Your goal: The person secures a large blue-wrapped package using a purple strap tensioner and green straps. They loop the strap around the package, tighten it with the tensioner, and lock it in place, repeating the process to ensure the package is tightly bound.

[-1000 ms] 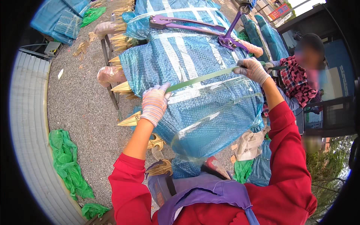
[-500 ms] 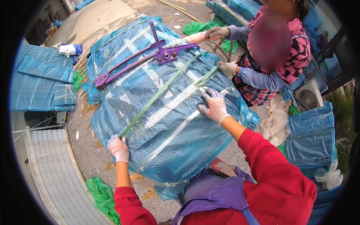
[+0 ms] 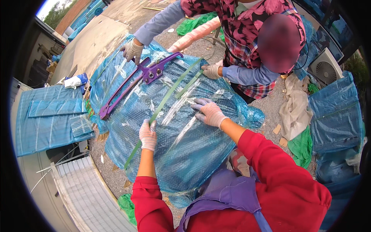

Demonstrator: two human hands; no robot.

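A large bundle wrapped in blue bubble wrap lies in front of me, with clear tape across it. My left hand, in a white glove, is closed on a long green strap running over the bundle. Fingers apart, my right hand rests on the wrap beside the tape and holds nothing. A purple strapping tool lies across the far part of the bundle. A co-worker's gloved hand reaches over beside the tool's handles. Their other hand touches the bundle by a short strap piece.
The co-worker stands at the far right side. Blue-wrapped packages lie at left, above a pale ribbed panel. More wrapped packages, green plastic and an air-conditioner unit are at right.
My left hand has moved right and farther up along the green strap. My right hand has shifted slightly left. The co-worker has leaned in, one hand reaching across to the purple tool.
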